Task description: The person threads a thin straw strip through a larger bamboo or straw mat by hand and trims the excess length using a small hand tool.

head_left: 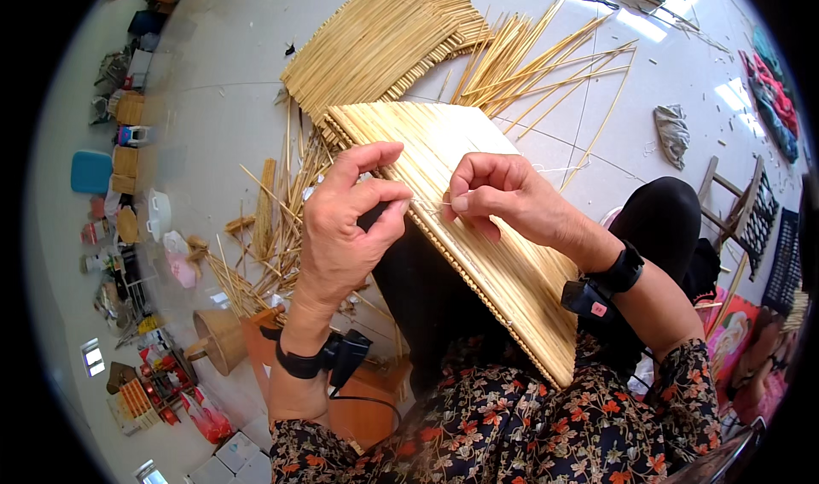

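Note:
A panel of straw-coloured stalks (pixel 503 253), laid side by side and bound at the edge, rests slanting across my lap. Over its left edge my left hand (pixel 345 219) is closed in a pinch, thumb and forefinger together on a thin white thread. My right hand (pixel 512 195) lies above the panel's face, fingers curled and pinched on the same thread (pixel 429 202). A short stretch of it runs between the two hands, close to the panel's edge. A loose end trails out to the right behind my right hand. The fingertips hide exactly how it is gripped.
Two similar stalk panels (pixel 367 44) lie on the tiled floor ahead. Loose stalks (pixel 537 66) spread beside them and more lie at the left. A wooden stool (pixel 735 202) and grey cloth (pixel 672 134) are at right. A tan bucket-shaped vessel (pixel 223 339) lies at lower left.

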Demonstrator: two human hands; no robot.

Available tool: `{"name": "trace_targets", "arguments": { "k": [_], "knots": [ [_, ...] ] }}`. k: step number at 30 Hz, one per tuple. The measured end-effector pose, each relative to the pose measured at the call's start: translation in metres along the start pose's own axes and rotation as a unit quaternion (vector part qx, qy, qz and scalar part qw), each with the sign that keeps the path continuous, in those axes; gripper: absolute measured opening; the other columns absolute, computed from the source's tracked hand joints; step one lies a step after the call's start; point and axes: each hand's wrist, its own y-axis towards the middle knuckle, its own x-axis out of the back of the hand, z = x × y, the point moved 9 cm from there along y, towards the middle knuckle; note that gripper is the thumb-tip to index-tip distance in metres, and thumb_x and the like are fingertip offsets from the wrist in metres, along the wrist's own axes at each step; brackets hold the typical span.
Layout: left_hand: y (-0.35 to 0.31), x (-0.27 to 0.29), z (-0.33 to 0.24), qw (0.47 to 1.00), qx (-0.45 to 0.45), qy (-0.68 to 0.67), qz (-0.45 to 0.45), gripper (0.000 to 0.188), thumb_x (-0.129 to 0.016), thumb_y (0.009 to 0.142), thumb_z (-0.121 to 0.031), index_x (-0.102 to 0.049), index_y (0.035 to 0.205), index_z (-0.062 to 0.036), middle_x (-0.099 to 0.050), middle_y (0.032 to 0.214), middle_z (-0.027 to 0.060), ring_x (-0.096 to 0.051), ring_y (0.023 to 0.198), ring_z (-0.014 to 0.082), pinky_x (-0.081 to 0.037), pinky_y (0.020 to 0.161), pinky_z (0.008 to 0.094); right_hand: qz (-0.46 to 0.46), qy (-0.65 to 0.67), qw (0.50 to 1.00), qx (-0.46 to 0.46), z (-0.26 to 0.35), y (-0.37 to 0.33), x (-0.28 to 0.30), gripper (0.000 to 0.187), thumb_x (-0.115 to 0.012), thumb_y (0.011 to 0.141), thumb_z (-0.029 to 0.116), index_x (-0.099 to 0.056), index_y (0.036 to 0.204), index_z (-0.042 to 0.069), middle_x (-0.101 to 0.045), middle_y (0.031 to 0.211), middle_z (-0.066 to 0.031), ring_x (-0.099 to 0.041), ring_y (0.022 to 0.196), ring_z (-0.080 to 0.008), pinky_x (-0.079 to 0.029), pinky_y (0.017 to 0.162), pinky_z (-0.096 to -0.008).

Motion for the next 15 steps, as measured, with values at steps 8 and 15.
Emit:
{"name": "trace_targets", "arguments": {
  "k": [8,15],
  "knots": [
    [-0.001,0.000,-0.007,0.997,-0.032,0.064,0.015,0.014,-0.074,0.077,0.003,-0.071,0.089,-0.0025,-0.070,0.121,0.0133,-0.070,0.109,0.0332,-0.048,0.111,0.0464,0.004,-0.023,0.999,-0.047,0.001,-0.001,-0.002,0.008,-0.065,0.095,0.010,-0.063,0.099,0.003,-0.073,0.094,-0.0066,-0.066,0.067,-0.0085,-0.054,0.061,-0.0239],
    [0.000,-0.001,-0.012,0.997,-0.031,0.071,0.008,0.013,-0.074,0.078,0.001,-0.070,0.089,-0.0042,-0.071,0.121,0.0119,-0.070,0.109,0.0326,-0.045,0.114,0.0511,0.002,-0.067,0.997,-0.049,0.004,0.003,-0.010,0.012,-0.068,0.095,0.012,-0.062,0.101,0.003,-0.070,0.087,-0.0035,-0.066,0.066,-0.0078,-0.056,0.059,-0.0245]
  ]
}}
